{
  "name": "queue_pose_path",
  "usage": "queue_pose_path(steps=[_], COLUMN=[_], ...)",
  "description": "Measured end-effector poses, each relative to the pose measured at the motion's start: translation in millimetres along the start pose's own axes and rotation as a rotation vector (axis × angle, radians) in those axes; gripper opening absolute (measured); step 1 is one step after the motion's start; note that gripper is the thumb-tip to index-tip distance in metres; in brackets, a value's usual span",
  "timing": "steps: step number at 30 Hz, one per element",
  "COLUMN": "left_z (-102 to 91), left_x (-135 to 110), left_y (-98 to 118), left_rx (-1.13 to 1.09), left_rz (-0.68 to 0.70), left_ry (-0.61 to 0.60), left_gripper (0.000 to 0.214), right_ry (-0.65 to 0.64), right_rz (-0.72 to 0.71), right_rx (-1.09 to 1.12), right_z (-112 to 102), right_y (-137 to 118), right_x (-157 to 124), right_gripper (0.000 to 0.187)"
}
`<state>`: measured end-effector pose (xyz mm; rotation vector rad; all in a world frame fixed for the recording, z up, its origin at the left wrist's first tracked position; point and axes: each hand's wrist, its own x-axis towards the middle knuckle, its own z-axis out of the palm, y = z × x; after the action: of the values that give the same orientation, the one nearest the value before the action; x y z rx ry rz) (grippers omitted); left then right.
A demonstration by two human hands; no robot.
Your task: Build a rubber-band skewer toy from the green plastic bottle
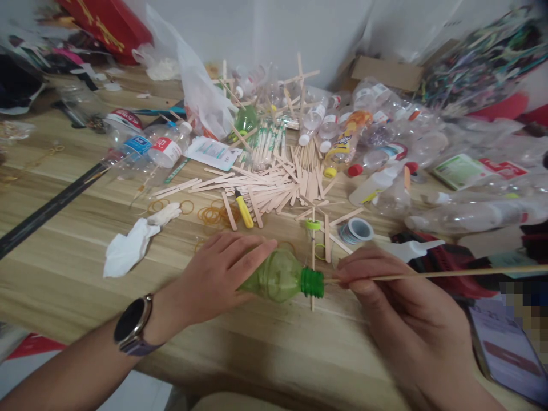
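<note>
Wooden tabletop shows between green bottle and edge.

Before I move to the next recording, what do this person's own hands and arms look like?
The left hand is ungloved, its forearm without a visible sleeve. That arm wears a watch with a round dark face, metallic rim and greyish-purple strap. The right hand is also ungloved; no ring or sleeve shows there.
</note>
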<state>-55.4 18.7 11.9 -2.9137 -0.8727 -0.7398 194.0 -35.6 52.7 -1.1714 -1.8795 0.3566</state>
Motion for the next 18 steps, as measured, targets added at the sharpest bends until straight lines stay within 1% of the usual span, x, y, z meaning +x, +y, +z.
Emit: queue_pose_path(steps=[4,11,18], left_z=[0.6,0.6,0.7], left_x=[-1.0,-1.3,-1.6], left_y=[-0.6,-0.5,-0.8], left_rx=[0.003,0.000,0.003], left_rz=[0.007,0.001,0.003], left_ry=[0.008,0.004,0.000], left_gripper=[0.058,0.057,0.059], right_ry=[-0.023,-0.007,-0.056], right_rz=[-0.012,-0.009,-0.032], right_rx=[-0.007,0.012,-0.021], right_z=[-1.0,0.7,0.4], right_y=[-0.7,-0.7,-0.6], right_x=[1.3,0.9,0.7], right_gripper=[0.016,0.016,0.012])
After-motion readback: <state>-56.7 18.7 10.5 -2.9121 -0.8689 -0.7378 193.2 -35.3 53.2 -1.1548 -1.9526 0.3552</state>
